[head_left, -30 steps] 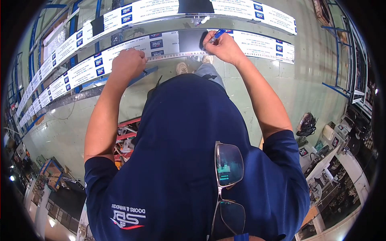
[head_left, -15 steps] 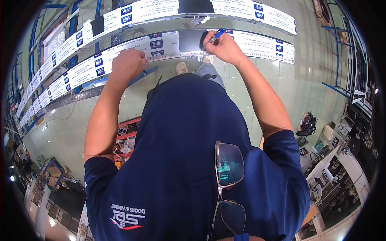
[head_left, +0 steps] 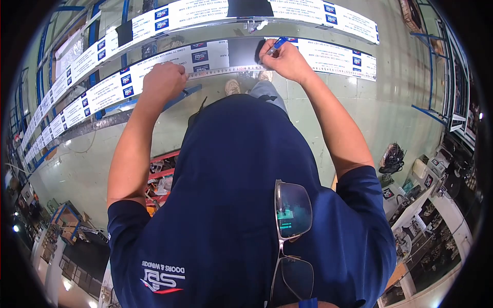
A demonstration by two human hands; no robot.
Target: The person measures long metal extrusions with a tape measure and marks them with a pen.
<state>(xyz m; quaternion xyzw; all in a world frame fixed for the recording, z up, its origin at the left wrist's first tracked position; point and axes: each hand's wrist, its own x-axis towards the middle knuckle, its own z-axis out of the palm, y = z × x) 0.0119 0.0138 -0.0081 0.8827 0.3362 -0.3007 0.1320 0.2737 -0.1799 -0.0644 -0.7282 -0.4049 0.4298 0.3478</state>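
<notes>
A long metal profile (head_left: 213,54) covered in white printed film lies across in front of me, with a bare grey patch (head_left: 246,53) near its middle. Along its near edge runs a numbered tape measure (head_left: 221,71). My left hand (head_left: 165,82) is closed at the tape's left end, pressing it against the profile; its fingertips are partly hidden. My right hand (head_left: 284,61) grips a blue pen (head_left: 280,42), resting on the profile at the right side of the bare patch. The pen's tip is hidden by the fingers.
A second film-covered profile (head_left: 200,15) lies parallel just beyond, with black patches on it. Blue metal racks (head_left: 429,114) stand at the right. A red shelf unit (head_left: 163,177) with loose parts is low at the left. A black bundle (head_left: 392,159) sits on the floor.
</notes>
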